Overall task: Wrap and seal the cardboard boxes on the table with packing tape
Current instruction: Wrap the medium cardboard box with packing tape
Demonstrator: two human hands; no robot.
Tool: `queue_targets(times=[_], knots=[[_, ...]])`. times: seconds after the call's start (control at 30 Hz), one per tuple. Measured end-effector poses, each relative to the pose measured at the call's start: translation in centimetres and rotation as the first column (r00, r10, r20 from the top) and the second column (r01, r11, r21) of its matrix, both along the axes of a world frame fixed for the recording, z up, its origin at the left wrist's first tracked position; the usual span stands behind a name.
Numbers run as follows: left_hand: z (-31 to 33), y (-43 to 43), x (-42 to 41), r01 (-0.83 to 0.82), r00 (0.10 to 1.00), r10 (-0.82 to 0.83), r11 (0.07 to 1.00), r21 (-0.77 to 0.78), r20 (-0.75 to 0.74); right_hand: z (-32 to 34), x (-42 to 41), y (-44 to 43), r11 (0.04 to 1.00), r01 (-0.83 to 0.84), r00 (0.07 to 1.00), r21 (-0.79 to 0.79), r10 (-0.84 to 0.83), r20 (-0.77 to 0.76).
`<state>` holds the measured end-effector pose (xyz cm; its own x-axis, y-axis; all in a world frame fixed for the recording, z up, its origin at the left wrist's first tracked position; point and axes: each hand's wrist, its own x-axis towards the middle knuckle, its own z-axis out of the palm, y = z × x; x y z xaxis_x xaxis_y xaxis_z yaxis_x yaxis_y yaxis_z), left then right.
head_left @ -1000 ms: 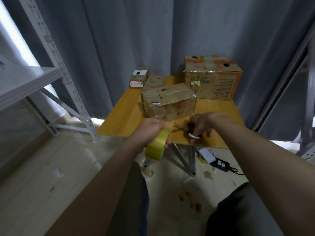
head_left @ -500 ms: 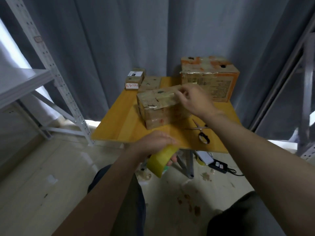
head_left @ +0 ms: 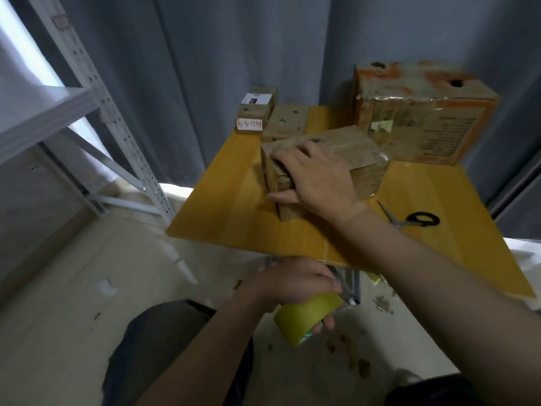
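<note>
A mid-sized cardboard box (head_left: 360, 150) wrapped in clear tape lies in the middle of the yellow table (head_left: 234, 206). My right hand (head_left: 316, 177) grips its near left end, fingers curled over the top corner and thumb along the lower front edge. My left hand (head_left: 292, 281) holds a yellow tape roll (head_left: 307, 317) below the table's front edge, above the floor. No tape strand between roll and box can be made out.
Black-handled scissors (head_left: 412, 219) lie on the table to the right of the box. A large orange-printed carton (head_left: 418, 112) stands at the back right, small boxes (head_left: 256, 109) and a flat box (head_left: 287, 121) at the back left. A white metal rack (head_left: 96, 92) stands left.
My right hand put the scissors down on the table, then moved from the box's top to its left end. My left hand dropped lower with the tape roll.
</note>
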<state>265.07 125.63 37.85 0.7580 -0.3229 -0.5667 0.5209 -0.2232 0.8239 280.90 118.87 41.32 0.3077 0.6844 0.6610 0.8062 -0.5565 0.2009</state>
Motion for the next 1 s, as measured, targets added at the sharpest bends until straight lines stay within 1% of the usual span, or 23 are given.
queue_targets(times=[0.1, 0.13, 0.23, 0.27, 0.37, 0.4, 0.43, 0.47, 0.5, 0.53, 0.57, 0.6, 0.63, 0.7, 0.73, 0.77, 0.83, 0.87, 0.93, 1.0], knots=[[-0.4, -0.1, 0.1, -0.007, 1.000, 0.007, 1.000, -0.026, -0.019, -0.2, 0.2, 0.0, 0.997, -0.008, 0.990, 0.075, -0.002, 0.141], [-0.5, -0.2, 0.2, -0.007, 1.000, 0.006, 1.000, -0.028, -0.027, -0.4, 0.2, 0.0, 0.995, -0.025, 0.990, 0.097, 0.010, 0.144], [-0.8, -0.3, 0.1, -0.020, 0.999, 0.019, 0.999, -0.034, -0.042, -0.5, 0.3, 0.0, 0.990, -0.077, 0.997, 0.119, 0.077, 0.005], [-0.8, -0.3, 0.1, -0.031, 0.999, 0.029, 0.999, -0.039, -0.044, -0.6, 0.5, 0.0, 0.992, -0.081, 0.997, 0.098, 0.081, 0.000], [-0.7, -0.3, -0.2, -0.052, 0.998, 0.051, 0.998, -0.038, -0.031, -0.5, 1.1, -0.4, 0.991, -0.114, 0.993, -0.063, 0.113, -0.023], [-0.5, -0.3, -0.2, -0.060, 0.998, 0.059, 0.998, -0.035, -0.024, -0.3, 1.1, -0.6, 0.986, -0.142, 0.989, -0.086, 0.137, -0.059], [-0.2, -0.3, -0.3, -0.069, 0.998, 0.069, 0.997, -0.036, -0.014, 0.1, 1.0, -0.7, 0.983, -0.173, 0.977, -0.065, 0.163, -0.139], [0.2, -0.3, -0.4, -0.083, 0.997, 0.083, 0.996, -0.040, -0.001, 0.5, 0.8, -0.9, 0.981, -0.196, 0.944, -0.006, 0.187, -0.270], [0.6, -0.3, -0.5, -0.102, 0.994, 0.103, 0.994, -0.042, 0.021, 1.0, 0.4, -1.2, 0.976, -0.202, 0.877, 0.085, 0.219, -0.427], [1.1, -0.3, -0.7, -0.127, 0.990, 0.129, 0.991, -0.039, 0.054, 1.6, 0.1, -1.5, 0.963, -0.187, 0.786, 0.193, 0.265, -0.559], [1.7, -0.2, -0.8, -0.152, 0.983, 0.155, 0.988, -0.036, 0.098, 2.1, -0.3, -1.8, 0.941, -0.150, 0.699, 0.303, 0.318, -0.640], [2.3, -0.3, -1.0, -0.173, 0.974, 0.178, 0.984, -0.049, 0.137, 2.6, -0.7, -2.2, 0.912, -0.102, 0.655, 0.398, 0.362, -0.663], [2.9, -0.4, -1.3, -0.193, 0.965, 0.205, 0.977, -0.088, 0.161, 3.1, -1.1, -2.8, 0.879, -0.063, 0.659, 0.474, 0.393, -0.642], [4.3, -0.4, -1.9, -0.225, 0.944, 0.262, 0.955, -0.192, 0.198, 4.1, -1.9, -4.0, 0.836, -0.050, 0.729, 0.547, 0.405, -0.552], [5.0, -0.4, -2.2, -0.244, 0.929, 0.295, 0.942, -0.231, 0.222, 4.7, -2.2, -4.6, 0.829, -0.050, 0.731, 0.558, 0.411, -0.545], [5.7, -0.4, -2.4, -0.266, 0.911, 0.331, 0.928, -0.262, 0.246, 5.2, -2.6, -5.1, 0.824, -0.033, 0.701, 0.565, 0.422, -0.575], [7.1, -0.5, -2.4, -0.320, 0.866, 0.408, 0.896, -0.309, 0.288, 6.8, -3.5, -6.1, 0.831, -0.007, 0.606, 0.556, 0.446, -0.659], [7.7, -0.7, -2.3, -0.347, 0.840, 0.445, 0.880, -0.323, 0.310, 7.6, -3.9, -6.6, 0.855, -0.013, 0.563, 0.518, 0.434, -0.703], [8.8, -1.2, -2.1, -0.411, 0.781, 0.517, 0.847, -0.336, 0.349, 9.1, -4.6, -7.7, 0.925, -0.060, 0.451, 0.374, 0.360, -0.817], [9.6, -1.7, -2.0, -0.456, 0.731, 0.564, 0.822, -0.341, 0.384, 10.2, -4.8, -8.8, 0.973, -0.131, 0.342, 0.190, 0.224, -0.912]])
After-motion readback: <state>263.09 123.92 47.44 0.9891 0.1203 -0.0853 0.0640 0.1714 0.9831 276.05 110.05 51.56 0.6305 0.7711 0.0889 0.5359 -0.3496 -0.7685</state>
